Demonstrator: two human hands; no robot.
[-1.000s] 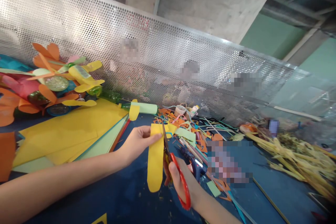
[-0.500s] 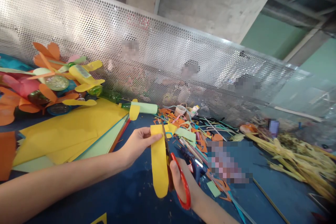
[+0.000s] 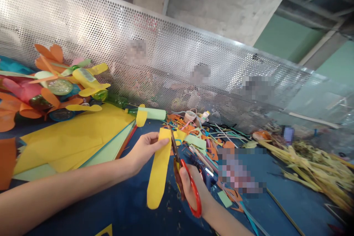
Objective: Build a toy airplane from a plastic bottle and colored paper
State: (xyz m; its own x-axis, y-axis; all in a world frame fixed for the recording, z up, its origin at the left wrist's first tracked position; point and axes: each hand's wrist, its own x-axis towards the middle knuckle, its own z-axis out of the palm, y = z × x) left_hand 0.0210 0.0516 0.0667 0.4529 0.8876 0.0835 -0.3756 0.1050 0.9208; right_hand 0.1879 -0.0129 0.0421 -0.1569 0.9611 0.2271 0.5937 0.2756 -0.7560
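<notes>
A long yellow paper strip [image 3: 159, 177] with a rounded lower end hangs from my left hand [image 3: 146, 149], pinched near its top between thumb and fingers. My right hand [image 3: 193, 186] is closed around the red handles of a pair of scissors [image 3: 197, 201]. The scissor blades point up and away, beside the strip's upper right edge. Whether the blades touch the paper there I cannot tell.
Yellow sheets [image 3: 80, 132] lie stacked at left, below paper flowers [image 3: 51, 57] and bottles. Colourful scraps [image 3: 193, 129], a tape roll [image 3: 189, 116] and dry husks [image 3: 306, 158] are behind and right. A perforated metal panel [image 3: 166, 55] stands across the back.
The lower end of the yellow strip has swung left, away from the scissors and my right hand. Both hands have hardly moved.
</notes>
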